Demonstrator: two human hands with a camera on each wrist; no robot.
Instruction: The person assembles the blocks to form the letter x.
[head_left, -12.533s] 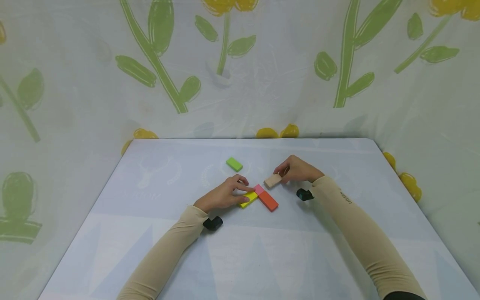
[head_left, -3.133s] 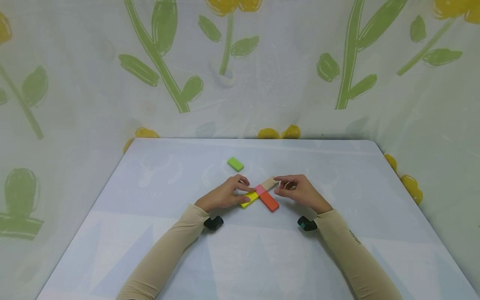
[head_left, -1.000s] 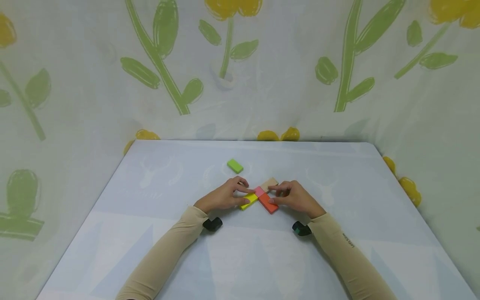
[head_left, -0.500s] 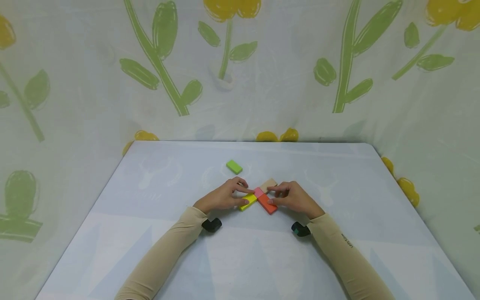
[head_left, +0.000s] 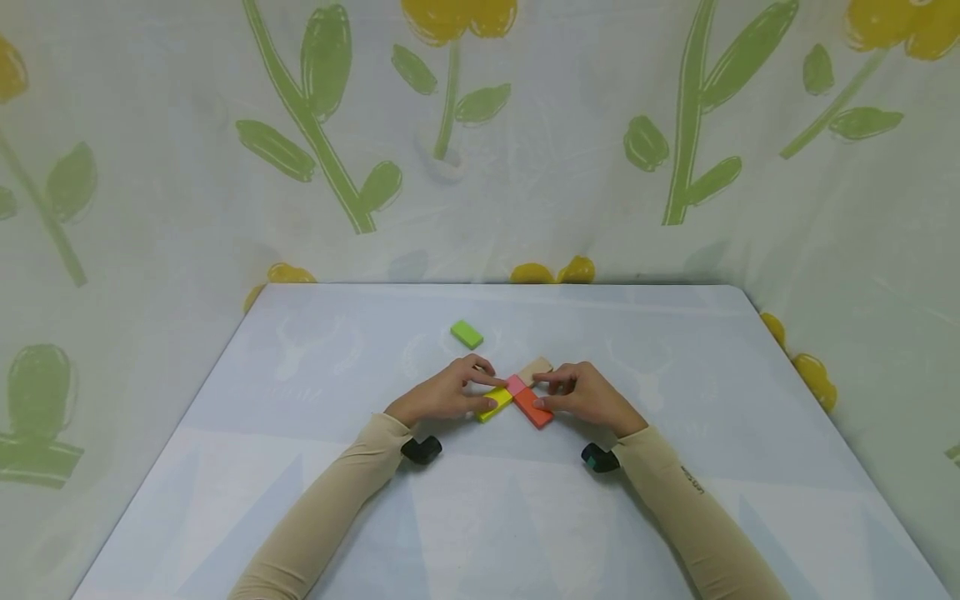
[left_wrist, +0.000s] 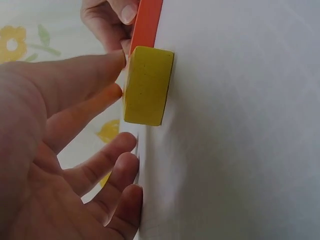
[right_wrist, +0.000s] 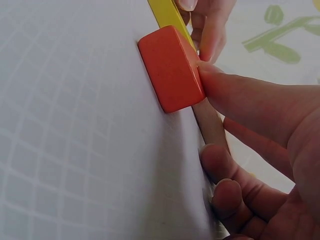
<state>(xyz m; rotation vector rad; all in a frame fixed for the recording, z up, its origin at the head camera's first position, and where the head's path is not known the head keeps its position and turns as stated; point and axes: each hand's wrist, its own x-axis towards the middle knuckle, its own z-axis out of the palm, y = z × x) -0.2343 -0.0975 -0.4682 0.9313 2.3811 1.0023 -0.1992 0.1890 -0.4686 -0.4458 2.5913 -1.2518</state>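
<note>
Several small rectangular blocks lie flat on the table around a pink block (head_left: 515, 384). A yellow block (head_left: 502, 397) runs toward the lower left, an orange-red block (head_left: 528, 405) toward the lower right, and a plain wooden block (head_left: 536, 369) toward the upper right. My left hand (head_left: 442, 393) rests its thumb on top of the yellow block, its index fingertip near the pink one. With its thumb, my right hand (head_left: 594, 397) touches the orange-red block's top; its index finger reaches to the wooden block. In the left wrist view, the yellow block's end face (left_wrist: 149, 87) shows.
A light green block (head_left: 467, 334) lies apart, beyond the left hand. The white patterned table (head_left: 480, 533) ends at a back edge, behind which hangs a flower-print sheet (head_left: 555, 167). A small black camera sits at each wrist.
The right hand first held the wooden block apart, then set it against the pink block. It has since shifted its thumb onto the orange-red block. The left hand has stayed in place.
</note>
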